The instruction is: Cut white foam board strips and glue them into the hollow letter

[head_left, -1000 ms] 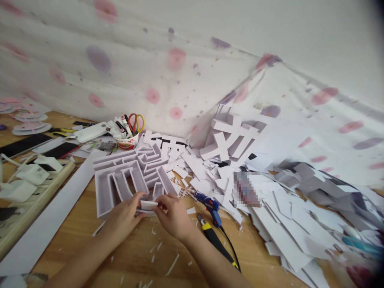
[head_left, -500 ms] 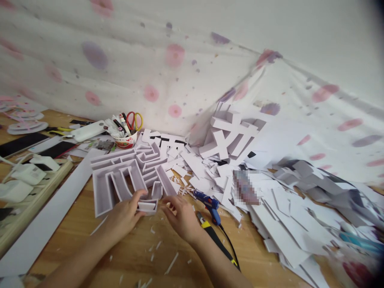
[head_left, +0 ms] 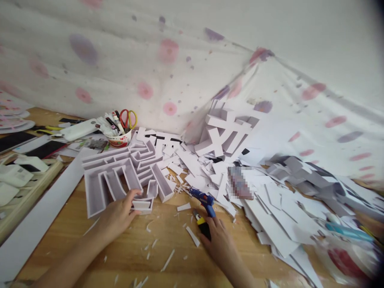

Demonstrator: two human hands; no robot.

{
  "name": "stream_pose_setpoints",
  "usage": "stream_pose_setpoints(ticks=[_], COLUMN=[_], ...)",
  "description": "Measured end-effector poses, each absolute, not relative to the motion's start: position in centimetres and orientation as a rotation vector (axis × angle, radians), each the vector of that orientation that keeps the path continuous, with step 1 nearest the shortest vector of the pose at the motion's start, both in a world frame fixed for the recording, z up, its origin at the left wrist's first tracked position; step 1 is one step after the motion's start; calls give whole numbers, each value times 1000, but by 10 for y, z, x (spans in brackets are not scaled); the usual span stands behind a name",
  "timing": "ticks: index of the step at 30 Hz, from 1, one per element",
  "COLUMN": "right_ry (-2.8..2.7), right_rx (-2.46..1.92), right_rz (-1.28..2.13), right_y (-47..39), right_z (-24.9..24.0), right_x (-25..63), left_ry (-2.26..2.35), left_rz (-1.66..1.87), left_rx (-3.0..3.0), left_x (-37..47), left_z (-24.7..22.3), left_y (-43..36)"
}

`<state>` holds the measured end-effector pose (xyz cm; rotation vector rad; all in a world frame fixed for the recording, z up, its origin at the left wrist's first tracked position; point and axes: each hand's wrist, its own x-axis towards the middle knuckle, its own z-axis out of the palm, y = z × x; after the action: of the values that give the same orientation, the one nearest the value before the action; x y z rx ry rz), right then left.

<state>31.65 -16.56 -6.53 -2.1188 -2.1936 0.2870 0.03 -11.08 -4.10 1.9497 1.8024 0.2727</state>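
**Pressing a foam-board letter form, right hand on the cutter**

Head view. Resting on the wooden tabletop (head_left: pixel 126 256), the left hand (head_left: pixel 118 216) lies against the near edge of a white foam-board letter form (head_left: pixel 120 182). Thumb is up on the form's inner wall; fingers curl round a small open box section (head_left: pixel 143 205) at the form's near right corner. Hand closed on that section, gripping it from the left side. The rest of the form spreads away from the hand, up and to the left, channels open to the camera.

The right hand (head_left: pixel 220 244) lies well apart from the left, flat on the table, fingertips over the black body of a yellow-and-black utility knife (head_left: pixel 201 225). Knife's yellow tip pokes out just beyond the fingertips, pointing toward the form. Cannot tell whether the fingers are closed round the knife or merely laid on it.

Just past the right fingertips: a blue glue gun (head_left: pixel 202 199), nozzle toward the form, touching or nearly touching the knife. Between the two hands: loose white strips and offcuts (head_left: pixel 192 236) scattered on the wood.

Beyond the right hand, a deep pile of white scraps (head_left: pixel 270 216) runs off to the right. Beyond the left hand, past the form, a bowl of pens and scissors (head_left: pixel 120 138). A long white strip (head_left: pixel 39 216) lies left of the left forearm. A spotted cloth (head_left: pixel 168 76) hangs behind everything.
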Motion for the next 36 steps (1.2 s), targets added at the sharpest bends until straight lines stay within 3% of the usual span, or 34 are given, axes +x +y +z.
stream_pose_setpoints(ticks=[6, 13, 22, 36], right_ry=[-2127, -2243, -2523, -2611], right_rx=[-2030, -1628, -1490, -1443], right_rz=[273, 387, 236, 230], right_y=[-164, -163, -151, -140], right_z=[-73, -37, -23, -20], right_x=[313, 270, 200, 187], left_ry=[1857, 1866, 1784, 1700], left_rz=[246, 311, 347, 330], left_rx=[1970, 1980, 1990, 2006], left_x=[1, 0, -1, -4], left_z=[-40, -40, -38, -42], left_y=[-112, -112, -112, -111])
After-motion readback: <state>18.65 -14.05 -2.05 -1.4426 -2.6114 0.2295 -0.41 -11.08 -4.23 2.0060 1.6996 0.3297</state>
